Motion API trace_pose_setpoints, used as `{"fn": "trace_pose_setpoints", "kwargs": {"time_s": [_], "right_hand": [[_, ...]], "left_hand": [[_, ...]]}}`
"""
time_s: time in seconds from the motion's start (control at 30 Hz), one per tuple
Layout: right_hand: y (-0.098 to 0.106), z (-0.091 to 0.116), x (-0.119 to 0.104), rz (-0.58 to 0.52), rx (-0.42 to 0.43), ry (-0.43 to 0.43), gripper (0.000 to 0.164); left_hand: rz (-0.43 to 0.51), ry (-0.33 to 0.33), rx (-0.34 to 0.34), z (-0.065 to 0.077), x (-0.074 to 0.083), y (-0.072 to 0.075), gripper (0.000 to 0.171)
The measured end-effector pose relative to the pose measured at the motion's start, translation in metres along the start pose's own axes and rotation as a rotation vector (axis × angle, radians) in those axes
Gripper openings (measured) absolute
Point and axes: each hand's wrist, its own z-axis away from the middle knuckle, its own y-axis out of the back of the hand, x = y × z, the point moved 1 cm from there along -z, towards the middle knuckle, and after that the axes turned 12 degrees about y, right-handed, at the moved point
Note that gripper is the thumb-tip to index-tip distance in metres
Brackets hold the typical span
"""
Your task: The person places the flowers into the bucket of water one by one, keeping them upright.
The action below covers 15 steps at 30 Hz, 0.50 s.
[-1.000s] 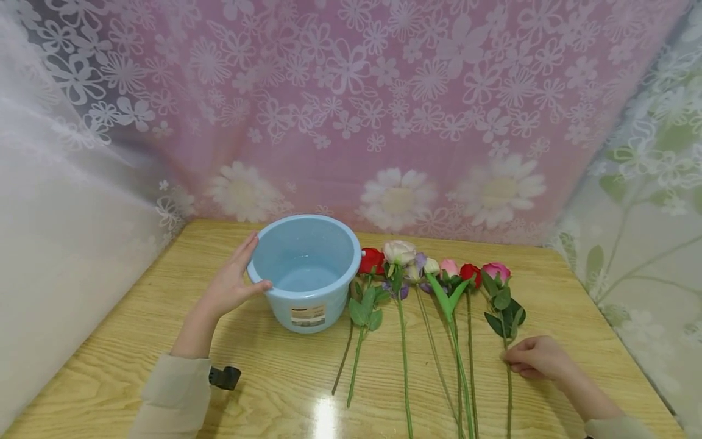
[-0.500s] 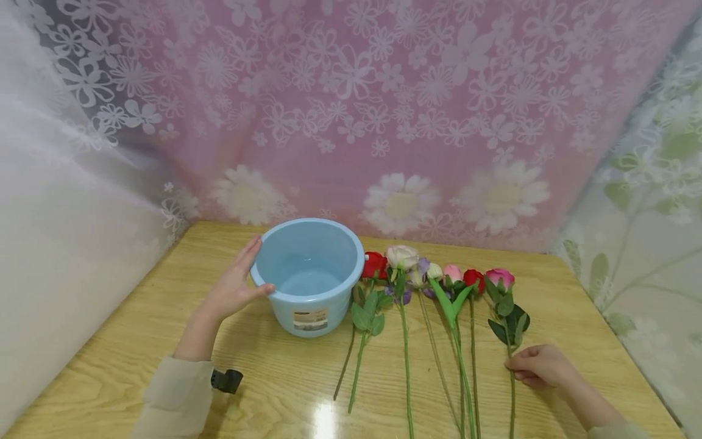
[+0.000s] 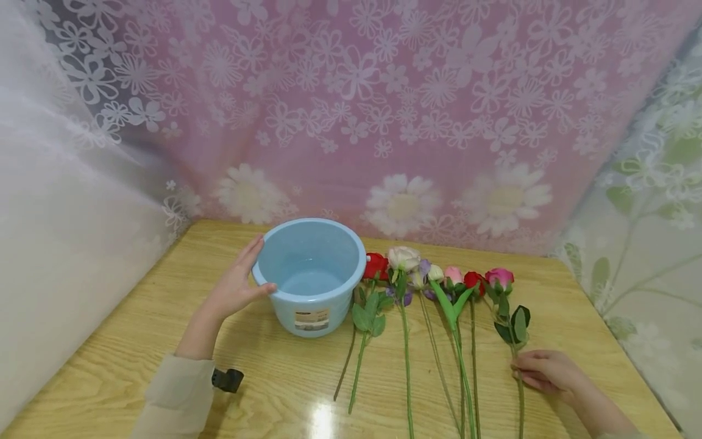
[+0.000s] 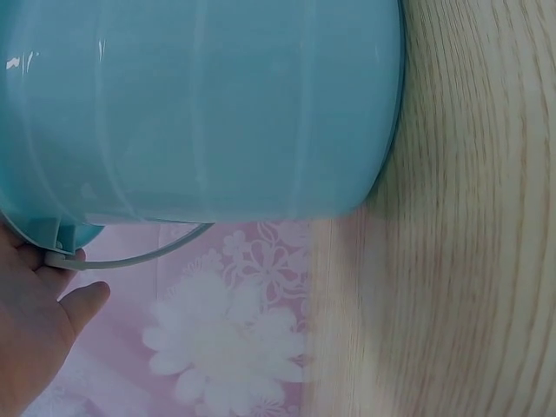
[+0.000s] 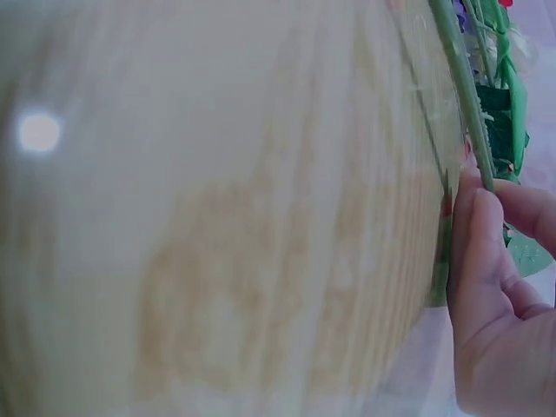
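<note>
The right hand [image 3: 551, 373] pinches the pink rose [image 3: 519, 323] by its stem [image 3: 521, 399].
The bloom [image 3: 499, 278] sits far and slightly left of the grip; the left hand [image 3: 234, 291], fingers spread, touches the blue bucket [image 3: 341, 311] at its left rim.

Picture sits sideways. Light blue bucket [image 4: 204, 109] fills the upper left, outer wall toward camera, pale bands running along it, small glare spots near the left edge. Base end points right, dark edge line there, against the wood-grain table [image 4: 473, 261], which takes up the right side. Left hand [image 4: 33, 326] at lower left, partly cut off by frame; fingers at the bucket's rim, beside the joint of the thin pale handle [image 4: 130, 261]. One digit juts out just below that joint, apart from the bucket wall. Handle curves away from the joint, back toward the wall. Behind: pink cloth [image 4: 143, 382] with large blurry white flower [image 4: 221, 339], smaller outlined flowers beside it.
</note>
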Motion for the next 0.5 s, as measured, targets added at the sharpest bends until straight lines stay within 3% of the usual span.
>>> {"fn": "trace_pose_setpoints", "kwargs": {"time_s": [0.5], "right_hand": [[0.0071,0.0022,-0.0058,-0.150,0.016,0.078,0.018]], "left_hand": [[0.021,-0.009,0.001,-0.0010,-0.0025,-0.0018,0.092]]}}
